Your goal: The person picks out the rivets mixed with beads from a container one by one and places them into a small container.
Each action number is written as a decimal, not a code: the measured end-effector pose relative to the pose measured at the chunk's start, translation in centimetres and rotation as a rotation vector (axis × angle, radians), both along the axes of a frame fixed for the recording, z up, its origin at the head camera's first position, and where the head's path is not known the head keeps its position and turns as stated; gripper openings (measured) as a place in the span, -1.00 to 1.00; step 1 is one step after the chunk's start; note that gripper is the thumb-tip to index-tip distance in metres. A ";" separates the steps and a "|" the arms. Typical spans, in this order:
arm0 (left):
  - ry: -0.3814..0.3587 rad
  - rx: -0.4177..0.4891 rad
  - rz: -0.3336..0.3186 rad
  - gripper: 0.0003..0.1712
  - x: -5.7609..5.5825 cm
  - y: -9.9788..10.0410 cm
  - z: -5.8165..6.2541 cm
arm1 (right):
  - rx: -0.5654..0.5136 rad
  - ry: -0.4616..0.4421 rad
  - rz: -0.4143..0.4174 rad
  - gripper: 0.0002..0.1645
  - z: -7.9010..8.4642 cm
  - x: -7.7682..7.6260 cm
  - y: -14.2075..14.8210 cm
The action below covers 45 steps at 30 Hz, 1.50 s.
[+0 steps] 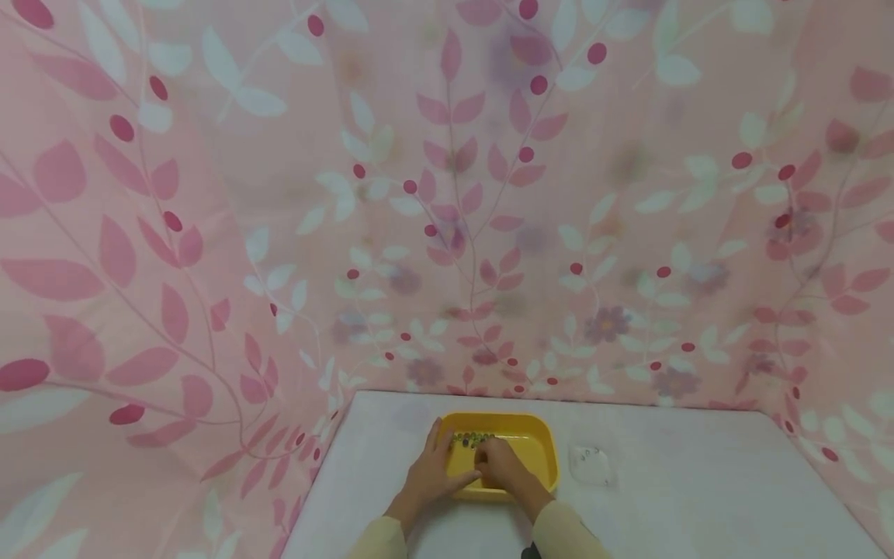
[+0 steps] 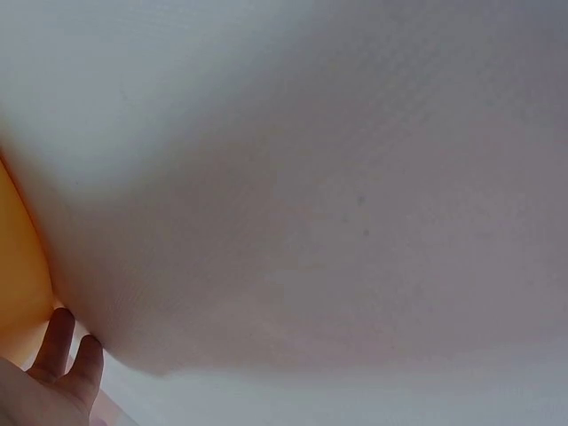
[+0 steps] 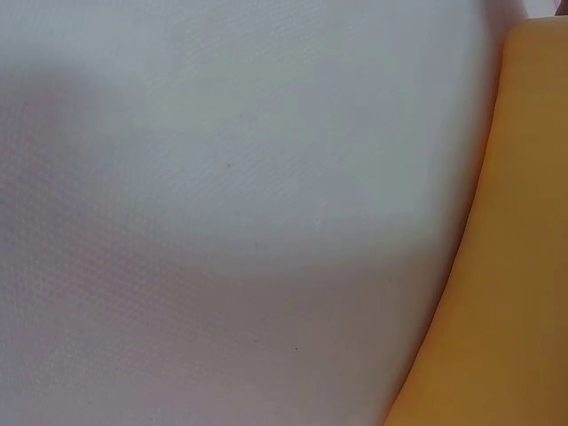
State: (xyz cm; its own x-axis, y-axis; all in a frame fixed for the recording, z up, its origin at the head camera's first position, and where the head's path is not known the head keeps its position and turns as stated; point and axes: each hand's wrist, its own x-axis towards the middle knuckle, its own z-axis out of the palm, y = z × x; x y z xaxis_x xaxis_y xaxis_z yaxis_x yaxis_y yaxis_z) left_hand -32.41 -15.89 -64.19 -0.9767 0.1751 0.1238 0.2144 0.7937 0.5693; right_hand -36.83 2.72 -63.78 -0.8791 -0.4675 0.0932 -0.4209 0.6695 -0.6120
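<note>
A yellow tray [image 1: 534, 458] stands on the white table in the head view. Small shiny round pieces, like marbles, [image 1: 466, 439] lie in a loose row at its far left. At the tray's left side rests my left hand [image 1: 431, 472], its fingers stretched forward along the rim and its thumb pointing in over the tray. My right hand [image 1: 506, 468] reaches in over the front, its fingers bent down near the marbles; I cannot tell whether it pinches one. In the left wrist view, two fingertips [image 2: 60, 328] lie beside the yellow wall.
To the right of the tray is a clear, shallow square dish [image 1: 592, 466] with several tiny clear pieces in it. A pink leaf-patterned cloth [image 1: 475, 233] hangs behind and at both sides of the white table [image 1: 684, 473]. A dark object [image 1: 531, 552] shows by the right sleeve.
</note>
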 end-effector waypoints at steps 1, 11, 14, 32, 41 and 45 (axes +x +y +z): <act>0.003 -0.001 0.001 0.19 -0.1 0.0 0.0 | 0.005 0.011 -0.001 -0.87 0.1 0.0 0.0; 0.000 0.001 0.016 0.19 0.0 -0.4 -1.0 | -0.020 -0.136 -0.054 -0.92 0.0 1.0 -0.3; -0.004 0.014 0.010 0.17 0.5 -0.5 -1.2 | -0.033 -0.156 -0.054 -0.90 -0.4 1.5 -0.3; 0.032 -0.005 0.009 0.15 0.6 -0.4 0.3 | -0.037 -0.084 0.015 -0.92 -0.9 0.5 -0.3; 0.033 0.007 0.000 0.13 0.5 0.0 0.4 | -0.012 -0.109 0.068 -0.97 0.4 0.8 -0.3; 0.059 0.012 0.001 0.14 0.2 0.1 0.2 | -0.006 -0.121 0.056 -0.91 0.8 0.7 -0.2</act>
State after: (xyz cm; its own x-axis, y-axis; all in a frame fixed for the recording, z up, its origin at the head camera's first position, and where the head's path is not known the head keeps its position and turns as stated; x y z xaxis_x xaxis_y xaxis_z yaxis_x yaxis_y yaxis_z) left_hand -32.20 -15.83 -63.99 -0.9679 0.1719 0.1833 0.2468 0.7874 0.5649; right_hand -36.11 2.57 -62.95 -0.8564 -0.5162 -0.0095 -0.3804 0.6434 -0.6643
